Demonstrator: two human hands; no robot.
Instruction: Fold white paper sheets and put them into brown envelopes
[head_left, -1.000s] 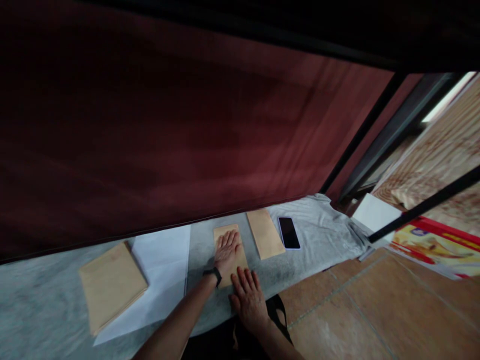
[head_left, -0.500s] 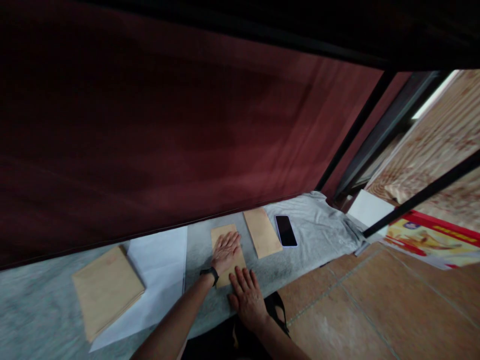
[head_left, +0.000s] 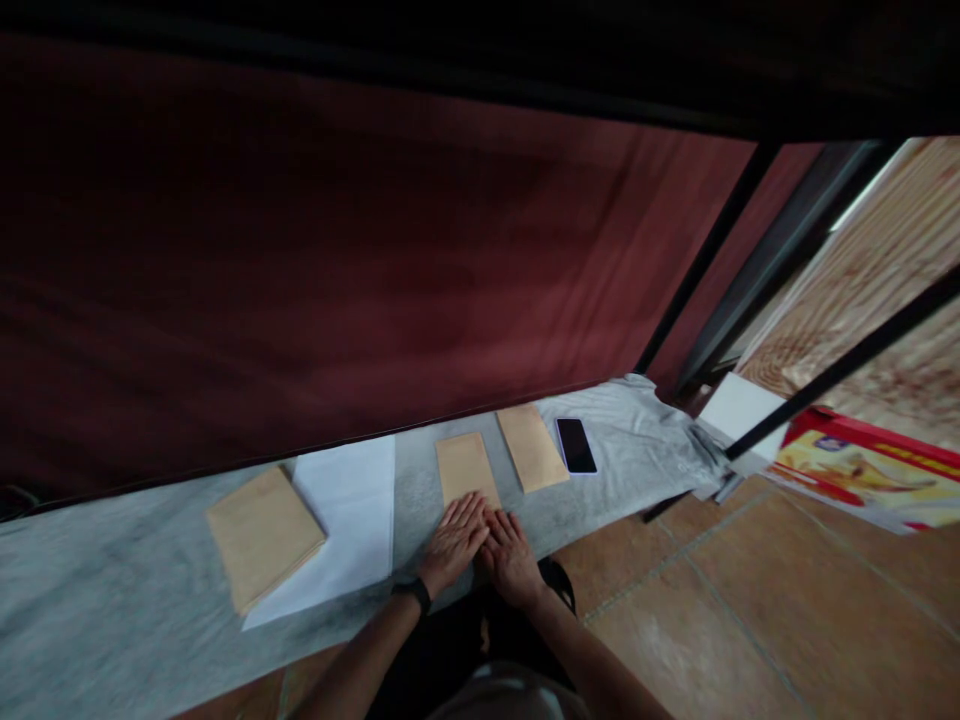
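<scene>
A tan paper envelope (head_left: 465,465) lies flat on the grey cloth in front of me. My left hand (head_left: 455,540), with a dark band on its wrist, rests flat over the envelope's near end, fingers stretched out. Beside it, my right hand (head_left: 513,562) also lies with fingers extended at the near right corner, its fingertips close to or touching the left hand. The two hands hide the envelope's near edge. Just to the right is a second tan envelope (head_left: 532,447), touched by neither hand.
A dark-screened phone (head_left: 577,446) lies right of the second envelope. On the left, a stack of tan envelopes (head_left: 266,535) partly covers white paper (head_left: 352,510). The grey cloth (head_left: 127,570) runs along a dark red panel (head_left: 420,280). A red and yellow box (head_left: 870,470) stands on the tiled floor.
My left hand has slid from the envelope's middle down to its near end. The right hand has come in beside it. The view has shifted slightly.
</scene>
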